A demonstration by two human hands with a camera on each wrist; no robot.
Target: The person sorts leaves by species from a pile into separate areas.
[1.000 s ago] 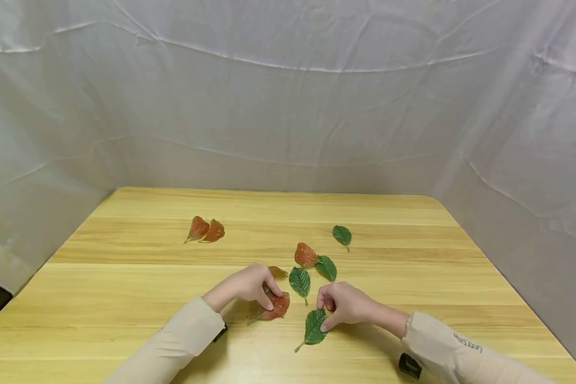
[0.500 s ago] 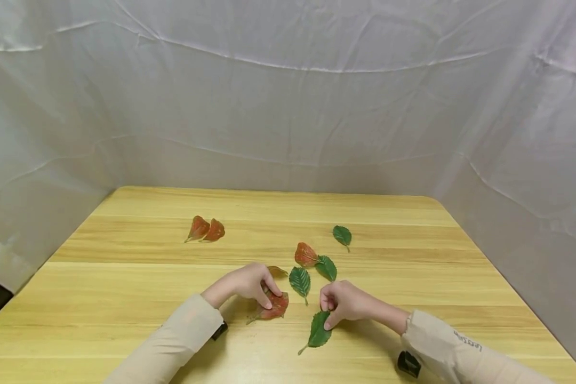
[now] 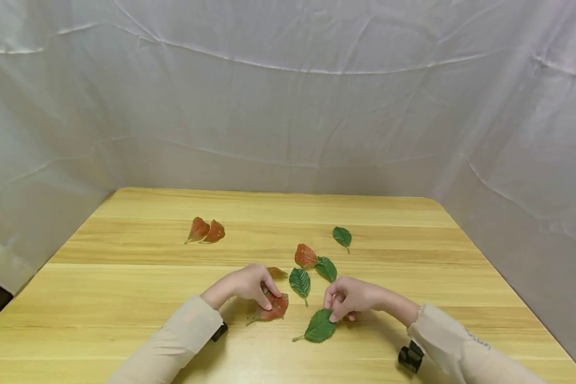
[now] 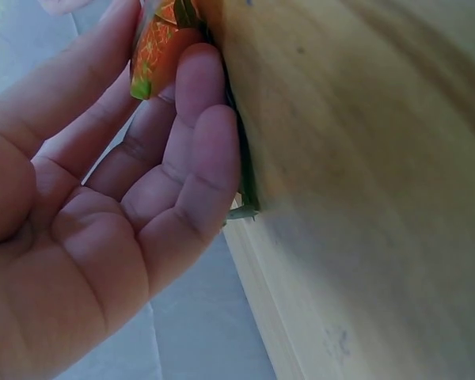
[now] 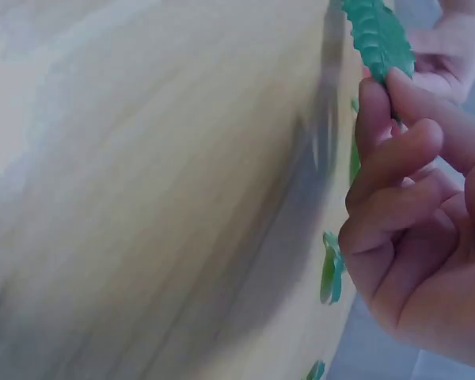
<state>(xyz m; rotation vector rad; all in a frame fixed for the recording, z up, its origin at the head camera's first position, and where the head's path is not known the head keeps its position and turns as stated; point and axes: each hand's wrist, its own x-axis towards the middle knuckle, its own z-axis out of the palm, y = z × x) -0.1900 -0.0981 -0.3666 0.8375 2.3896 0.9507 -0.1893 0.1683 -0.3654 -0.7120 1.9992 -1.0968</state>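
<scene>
A makeshift recording booth; whether in a lab, office or home cannot be told. A pale, creased sheet (image 3: 288,117) hangs from 9 through 12 to 3 o'clock round a table (image 3: 393,229); 2 wrist cameras (image 3: 409,358) show at 5 and 7 o'clock.

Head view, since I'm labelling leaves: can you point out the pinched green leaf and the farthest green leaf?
Pinched green leaf (image 3: 319,326): head view, middle of its blade.
Farthest green leaf (image 3: 342,236): head view, middle of its blade.
</scene>
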